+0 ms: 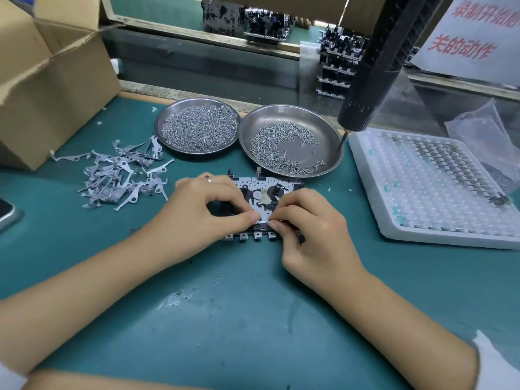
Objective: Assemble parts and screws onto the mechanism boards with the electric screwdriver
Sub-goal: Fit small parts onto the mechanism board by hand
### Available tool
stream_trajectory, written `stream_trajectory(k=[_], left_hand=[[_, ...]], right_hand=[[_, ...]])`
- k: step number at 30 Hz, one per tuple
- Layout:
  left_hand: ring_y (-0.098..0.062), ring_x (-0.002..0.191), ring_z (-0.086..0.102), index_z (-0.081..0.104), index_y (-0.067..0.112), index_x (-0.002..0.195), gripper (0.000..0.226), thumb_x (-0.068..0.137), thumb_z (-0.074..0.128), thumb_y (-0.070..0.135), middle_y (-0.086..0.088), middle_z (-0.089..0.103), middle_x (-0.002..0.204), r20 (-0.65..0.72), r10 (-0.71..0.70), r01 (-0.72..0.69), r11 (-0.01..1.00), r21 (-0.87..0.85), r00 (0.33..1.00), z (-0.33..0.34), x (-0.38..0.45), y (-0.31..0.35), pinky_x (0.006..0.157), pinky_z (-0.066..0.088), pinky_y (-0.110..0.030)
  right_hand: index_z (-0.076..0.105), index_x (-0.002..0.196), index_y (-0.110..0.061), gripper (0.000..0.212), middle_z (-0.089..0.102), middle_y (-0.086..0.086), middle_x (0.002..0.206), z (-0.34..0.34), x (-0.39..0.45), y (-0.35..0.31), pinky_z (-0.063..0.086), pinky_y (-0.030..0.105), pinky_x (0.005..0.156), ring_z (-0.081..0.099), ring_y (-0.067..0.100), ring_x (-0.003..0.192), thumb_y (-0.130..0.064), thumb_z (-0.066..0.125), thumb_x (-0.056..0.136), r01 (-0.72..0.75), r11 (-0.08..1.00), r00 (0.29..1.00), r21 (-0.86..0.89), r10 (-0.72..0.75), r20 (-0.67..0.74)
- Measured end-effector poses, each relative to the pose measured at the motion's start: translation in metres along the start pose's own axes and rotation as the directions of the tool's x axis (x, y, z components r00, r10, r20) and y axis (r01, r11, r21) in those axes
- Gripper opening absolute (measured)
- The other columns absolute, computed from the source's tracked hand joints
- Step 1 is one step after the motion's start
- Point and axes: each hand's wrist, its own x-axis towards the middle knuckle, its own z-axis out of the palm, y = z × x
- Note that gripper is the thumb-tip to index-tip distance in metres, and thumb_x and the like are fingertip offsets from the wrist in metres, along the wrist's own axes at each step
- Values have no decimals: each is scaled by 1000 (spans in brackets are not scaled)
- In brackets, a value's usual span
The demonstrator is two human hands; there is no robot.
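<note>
A metal mechanism board (264, 192) with black posts and a small white gear lies flat on the green mat. My left hand (202, 209) rests on its left half, thumb and forefinger pinched together at the board's near edge. My right hand (309, 220) meets it there, fingertips pinching a small part against the board; the part itself is mostly hidden. The black electric screwdriver (377, 68) hangs untouched at the upper right, its bit tip over the rim of the right dish.
Two steel dishes of screws (197, 128) (289, 144) stand behind the board. A pile of flat metal levers (121, 173) lies to the left, by a cardboard box (50, 80). A white blister tray (433, 187) of small parts sits at right. Stacked boards (337, 60) stand behind.
</note>
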Motion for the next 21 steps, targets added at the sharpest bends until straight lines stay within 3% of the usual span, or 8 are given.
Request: stream_trajectory(k=[4, 12, 17, 21], left_hand=[[-10, 77, 54, 74, 21, 67, 7, 72, 79, 21, 15, 64, 73, 8, -5, 5, 1000, -24, 1000, 0, 0, -2, 74, 37, -22], [-12, 79, 57, 75, 27, 69, 7, 72, 81, 28, 13, 66, 73, 9, 12, -12, 1000, -3, 1000, -1, 1, -3, 78, 43, -28], [-14, 80, 59, 74, 28, 69, 18, 67, 75, 46, 14, 67, 73, 14, 30, -30, 999, 22, 999, -1, 2, -3, 78, 43, -28], [-13, 80, 60, 75, 27, 75, 19, 68, 74, 45, 11, 68, 74, 12, 71, -71, 996, 54, 997, -2, 2, -1, 83, 44, -35]], right_hand=[[66, 72, 2, 6, 62, 10, 79, 2, 1, -3, 47, 35, 60, 59, 29, 71, 7, 65, 74, -7, 1000, 1000, -23, 7, -4], [71, 72, -1, 7, 63, 5, 77, -6, 6, 5, 42, 16, 70, 57, 16, 72, -2, 68, 78, -82, 983, 997, 167, 81, 15], [70, 75, 1, 19, 64, 8, 76, -7, 9, 9, 47, 31, 68, 60, 22, 73, -9, 60, 88, -236, 909, 964, 343, 263, -35], [72, 78, 0, 20, 66, 9, 78, -8, 11, 10, 45, 20, 70, 60, 16, 76, -13, 59, 88, -321, 845, 930, 428, 368, -29]])
